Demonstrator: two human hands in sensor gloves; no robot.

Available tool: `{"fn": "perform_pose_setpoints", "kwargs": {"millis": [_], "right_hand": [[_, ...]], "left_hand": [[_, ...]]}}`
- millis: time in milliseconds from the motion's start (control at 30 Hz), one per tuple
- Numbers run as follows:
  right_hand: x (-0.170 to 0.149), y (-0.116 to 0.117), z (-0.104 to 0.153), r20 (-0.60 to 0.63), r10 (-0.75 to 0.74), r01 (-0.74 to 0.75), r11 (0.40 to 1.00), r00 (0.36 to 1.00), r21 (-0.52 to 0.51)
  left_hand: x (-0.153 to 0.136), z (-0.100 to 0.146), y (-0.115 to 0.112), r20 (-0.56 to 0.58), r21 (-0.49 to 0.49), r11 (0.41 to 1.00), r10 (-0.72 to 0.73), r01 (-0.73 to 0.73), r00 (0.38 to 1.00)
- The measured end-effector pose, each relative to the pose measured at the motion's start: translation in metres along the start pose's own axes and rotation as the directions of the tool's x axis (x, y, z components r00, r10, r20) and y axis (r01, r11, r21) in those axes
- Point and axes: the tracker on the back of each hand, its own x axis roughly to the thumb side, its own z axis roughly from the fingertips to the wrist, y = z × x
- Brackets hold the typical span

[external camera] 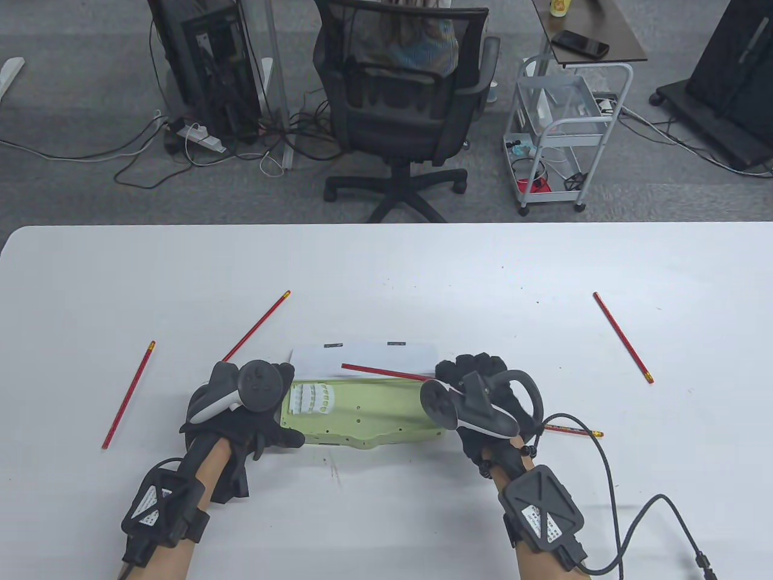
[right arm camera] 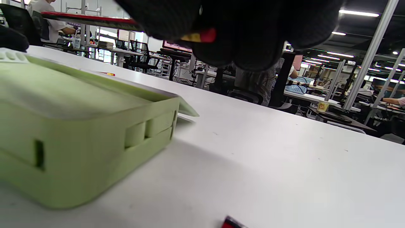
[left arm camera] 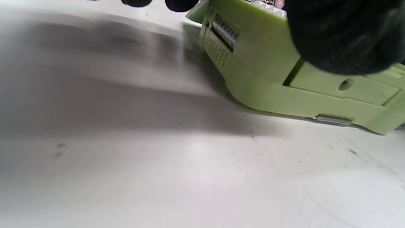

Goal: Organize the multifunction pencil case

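Note:
The green pencil case (external camera: 362, 420) lies open near the table's front edge, its white lid (external camera: 362, 356) folded back behind it. My left hand (external camera: 253, 417) holds the case's left end, with the thumb (left arm camera: 341, 31) pressed on the green body (left arm camera: 278, 79). My right hand (external camera: 477, 374) is at the case's right end and pinches a red pencil (external camera: 386, 373), which points left over the case's back edge. In the right wrist view the pencil (right arm camera: 88, 17) sticks out left of my fingers (right arm camera: 240, 41), above the case (right arm camera: 79, 126).
Loose red pencils lie on the white table: one at far left (external camera: 128, 396), one behind my left hand (external camera: 256, 326), one at far right (external camera: 623, 336), one under my right wrist (external camera: 570, 431). A cable (external camera: 610, 477) trails from the right wrist. An office chair (external camera: 398, 103) stands beyond the table.

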Motion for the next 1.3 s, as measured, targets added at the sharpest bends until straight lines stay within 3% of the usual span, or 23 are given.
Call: {"fn": "perform_pose_setpoints", "kwargs": {"millis": [700,1300], "right_hand": [[0.024,0.018,-0.016,0.072,0.097,-0.099,0.995,0.993,0.017],[0.039,0.019,-0.024,0.099,0.126,-0.119,0.991,0.987,-0.067]], "left_hand": [[0.001,-0.001,0.0,0.001,-0.01,1.0,0.006,-0.006,1.0],[0.001,-0.001,0.0,-0.005,-0.014,1.0,-0.001,0.001,1.0]]}}
